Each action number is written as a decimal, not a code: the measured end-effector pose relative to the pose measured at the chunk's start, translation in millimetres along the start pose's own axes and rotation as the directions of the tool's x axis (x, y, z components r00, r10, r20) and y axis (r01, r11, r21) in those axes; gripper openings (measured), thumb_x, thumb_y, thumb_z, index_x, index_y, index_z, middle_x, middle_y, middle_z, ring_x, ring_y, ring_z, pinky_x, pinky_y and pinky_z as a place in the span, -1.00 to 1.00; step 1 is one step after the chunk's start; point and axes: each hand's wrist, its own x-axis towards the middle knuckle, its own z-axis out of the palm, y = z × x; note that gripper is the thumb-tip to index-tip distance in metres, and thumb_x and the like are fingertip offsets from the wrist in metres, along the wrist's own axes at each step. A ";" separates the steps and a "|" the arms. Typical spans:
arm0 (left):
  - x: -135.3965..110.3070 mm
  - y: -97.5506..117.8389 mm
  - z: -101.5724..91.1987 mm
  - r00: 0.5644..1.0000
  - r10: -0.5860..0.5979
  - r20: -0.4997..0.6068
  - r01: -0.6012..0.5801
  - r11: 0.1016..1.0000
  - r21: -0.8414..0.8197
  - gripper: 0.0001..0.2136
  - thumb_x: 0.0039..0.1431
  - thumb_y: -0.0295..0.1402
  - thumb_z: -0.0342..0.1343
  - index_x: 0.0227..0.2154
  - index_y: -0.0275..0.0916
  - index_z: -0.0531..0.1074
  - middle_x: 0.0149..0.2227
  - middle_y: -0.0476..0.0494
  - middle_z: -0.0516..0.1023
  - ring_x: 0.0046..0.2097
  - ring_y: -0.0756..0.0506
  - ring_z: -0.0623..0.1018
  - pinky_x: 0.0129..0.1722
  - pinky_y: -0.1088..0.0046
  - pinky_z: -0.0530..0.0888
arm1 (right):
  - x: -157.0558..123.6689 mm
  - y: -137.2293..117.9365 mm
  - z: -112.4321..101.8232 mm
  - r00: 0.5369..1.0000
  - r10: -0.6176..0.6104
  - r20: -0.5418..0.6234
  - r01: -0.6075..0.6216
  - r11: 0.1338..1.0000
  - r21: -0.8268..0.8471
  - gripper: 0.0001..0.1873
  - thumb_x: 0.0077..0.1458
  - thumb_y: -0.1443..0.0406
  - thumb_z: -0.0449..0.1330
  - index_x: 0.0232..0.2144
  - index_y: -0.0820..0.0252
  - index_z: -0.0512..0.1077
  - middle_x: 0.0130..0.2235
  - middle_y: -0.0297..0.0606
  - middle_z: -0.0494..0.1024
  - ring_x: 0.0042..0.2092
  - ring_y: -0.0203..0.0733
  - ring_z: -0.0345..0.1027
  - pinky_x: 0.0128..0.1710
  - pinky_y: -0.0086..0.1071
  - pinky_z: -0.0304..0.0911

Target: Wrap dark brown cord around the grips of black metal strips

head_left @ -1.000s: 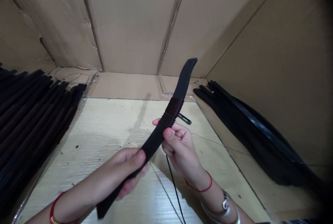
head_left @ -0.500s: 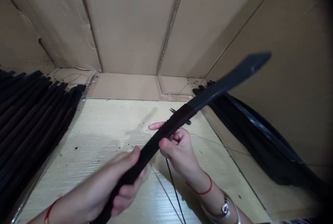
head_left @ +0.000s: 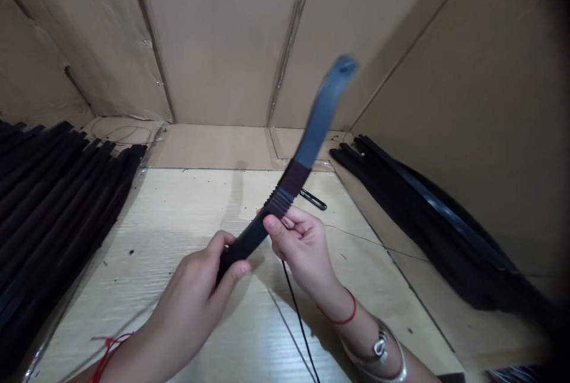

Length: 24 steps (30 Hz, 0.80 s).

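Note:
My left hand (head_left: 200,282) is closed around the lower part of a long, dark, flat curved strip (head_left: 318,119), which slants up to the right over the table. Ridged turns of dark cord wrap its middle. Just below these turns, my right hand (head_left: 300,237) is closed, thumb against the strip's edge and fingers curled behind. A thin black cord (head_left: 294,300) runs down from the right hand past the bottom edge of the view. What the right fingertips pinch is partly hidden. Behind the strip, the black handle of small scissors (head_left: 314,199) shows on the table.
Many similar dark strips (head_left: 53,193) lie in a row at the left. A bundle of black strips (head_left: 427,222) rests along the right side. Cardboard walls (head_left: 214,44) enclose the back and sides of the pale table (head_left: 178,205). Small dark scraps are scattered on it.
The strip has swung more upright, its top end moving left, and turned to show its bluish-black face. My left hand has rolled over it. My right hand's extended index finger has curled in.

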 end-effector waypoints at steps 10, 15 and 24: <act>-2.2 -6.0 0.7 0.996 -0.037 0.080 0.047 0.991 -0.127 -0.62 0.20 0.03 0.05 -0.42 -0.22 0.22 -0.57 0.07 0.20 -0.56 0.09 0.16 -0.60 0.61 0.09 | -0.6 -1.7 0.7 0.998 0.029 0.064 -0.031 0.999 0.025 -0.64 -0.13 0.11 0.44 -0.40 0.26 0.52 -0.64 -0.49 0.16 -0.65 -0.51 -0.20 -0.71 -0.51 -0.34; 1.9 -13.2 6.7 0.955 -0.062 0.290 0.119 0.975 -0.185 -0.47 0.18 0.22 -0.19 -0.44 -0.21 0.26 -0.68 0.09 0.13 -0.64 0.04 0.17 -0.64 0.54 0.17 | -1.1 1.2 2.3 0.998 0.039 0.049 -0.041 0.998 0.050 -0.63 -0.07 0.07 0.40 -0.41 0.28 0.50 -0.68 -0.54 0.04 -0.65 -0.50 -0.20 -0.70 -0.52 -0.29; -2.6 3.5 0.1 0.900 -0.253 0.354 0.369 0.876 -0.311 -0.48 0.08 0.24 -0.06 -0.34 -0.19 0.20 -0.67 0.17 0.07 -0.65 0.09 0.05 -0.65 0.58 0.05 | -1.5 -0.5 5.3 0.998 0.059 0.019 -0.060 0.998 0.034 -0.60 -0.27 0.12 0.49 -0.37 0.22 0.58 -0.64 -0.46 0.16 -0.58 -0.40 -0.01 -0.68 -0.49 -0.17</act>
